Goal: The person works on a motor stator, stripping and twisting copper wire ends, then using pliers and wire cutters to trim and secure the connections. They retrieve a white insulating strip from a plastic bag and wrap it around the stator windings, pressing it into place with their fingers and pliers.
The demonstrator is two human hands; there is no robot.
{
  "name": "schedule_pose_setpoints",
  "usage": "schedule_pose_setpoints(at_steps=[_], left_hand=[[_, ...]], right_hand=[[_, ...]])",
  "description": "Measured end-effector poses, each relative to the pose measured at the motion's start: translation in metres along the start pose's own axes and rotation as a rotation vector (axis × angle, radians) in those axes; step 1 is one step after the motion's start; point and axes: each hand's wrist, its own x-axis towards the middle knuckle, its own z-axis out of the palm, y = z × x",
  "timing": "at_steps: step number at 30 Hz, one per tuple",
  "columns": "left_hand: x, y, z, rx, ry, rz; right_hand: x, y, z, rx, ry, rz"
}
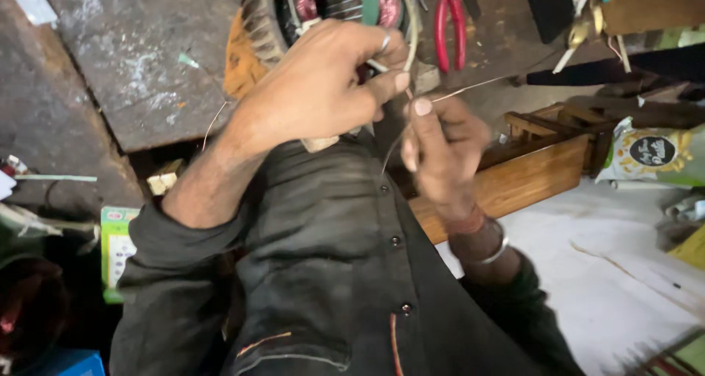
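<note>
My left hand [323, 82] reaches up toward a round motor stator [338, 5] with copper windings, its fingers pinched on a pale sleeve or wire end near the stator's lower edge. My right hand [440, 152] sits just below and right of it, thumb up, pinching a thin wire [470, 89] that runs off to the right. Both hands nearly touch at the fingertips. A ring shows on the left hand and a metal bangle on the right wrist. My dark shirt fills the lower middle.
Red-handled pliers [449, 20] lie right of the stator on a worn dark workbench [139, 60]. A wooden frame [536, 170] stands at right beside a printed bag [653, 152]. A green box [117, 244] sits at lower left; pale floor sheet [617, 273] at lower right.
</note>
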Motion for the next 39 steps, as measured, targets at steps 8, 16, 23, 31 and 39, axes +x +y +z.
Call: schedule_pose_setpoints(at_steps=[8,16,23,31,39], left_hand=[[0.007,0.015,-0.005,-0.019,-0.129,-0.335],[0.009,0.013,-0.002,-0.029,-0.076,-0.189],[0.008,0.016,-0.002,0.013,-0.060,-0.218],[0.006,0.013,0.004,0.038,0.022,-0.069],[0.013,0.020,0.002,-0.017,-0.015,-0.169]], right_hand=[[-0.012,-0.001,-0.012,-0.002,-0.033,0.006],[0.013,-0.009,-0.034,-0.888,0.033,-0.958],[0.018,-0.020,-0.030,-0.916,-0.079,-0.920],[0.001,-0.007,-0.015,0.020,-0.133,-0.066],[0.063,0.039,-0.074,0.207,0.022,0.018]])
